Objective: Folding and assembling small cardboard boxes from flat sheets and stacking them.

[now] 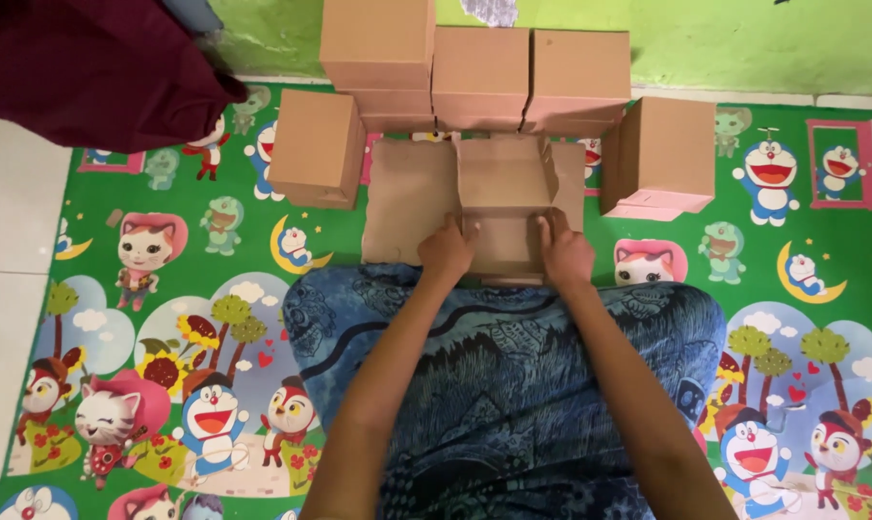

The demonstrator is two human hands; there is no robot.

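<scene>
We look down on a green cartoon play mat spread over a pale tiled floor, with a green wall along the far edge. A dark maroon cloth covers the far left corner. Our lap, wrapped in a blue patterned cloth, fills the near middle of the view.

Along the wall stand closed cardboard boxes: a stack of 2 at the left, then 2 more side by side, all touching. 1 closed box sits apart at the left on the mat, and 1 more stands at the right, with a pinkish flap showing at its foot.

In the middle, just in front of our knees, lies the half-folded cardboard box, its far wall raised and its side panels spread flat on the mat to left and right.

Our left hand presses on the near left part of this box, fingers curled narrow against the cardboard. Our right hand rests on the near right part, fingers pointing away from us along the inner fold. Both hands touch the cardboard; we cannot tell whether either one pinches an edge or only pushes down on it.
</scene>
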